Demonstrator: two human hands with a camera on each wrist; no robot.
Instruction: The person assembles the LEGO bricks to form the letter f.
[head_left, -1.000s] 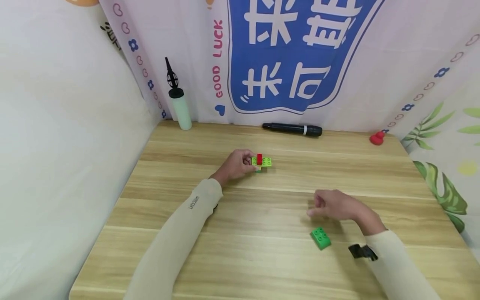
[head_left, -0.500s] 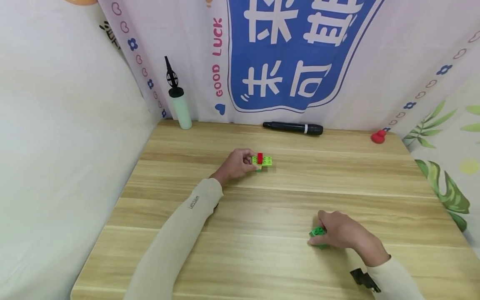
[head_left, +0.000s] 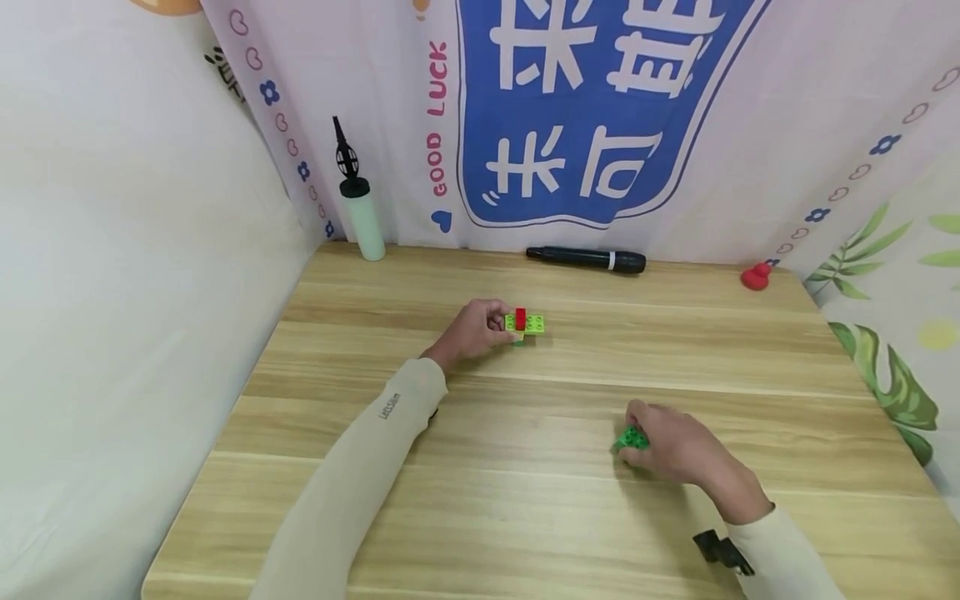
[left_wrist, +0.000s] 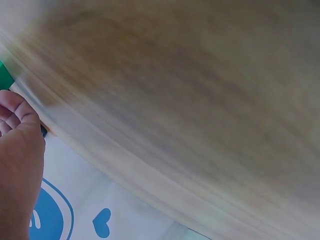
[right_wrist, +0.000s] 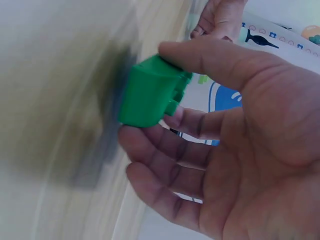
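Note:
My left hand (head_left: 477,327) pinches the near-left end of a small brick build at the middle back of the table. The build has a lime studded plate (head_left: 535,323), a red brick (head_left: 521,318) across its top and a green part (head_left: 518,341) underneath. In the left wrist view only a corner of green (left_wrist: 5,77) shows past the curled fingers. Toward the right, my right hand (head_left: 678,446) holds a green building brick (head_left: 632,439), gripped between thumb and fingers. The right wrist view shows that brick's rounded side and its studs, just above the tabletop.
The wooden table (head_left: 480,500) meets a printed cloth at the back. Along that edge stand a pale green hand pump (head_left: 363,221), a black microphone-like stick (head_left: 585,258) and a red gourd-shaped piece (head_left: 756,277).
My right hand came down to the green brick on the table, took hold of it, and has moved it slightly away from me. The left hand and its build have stayed in place.

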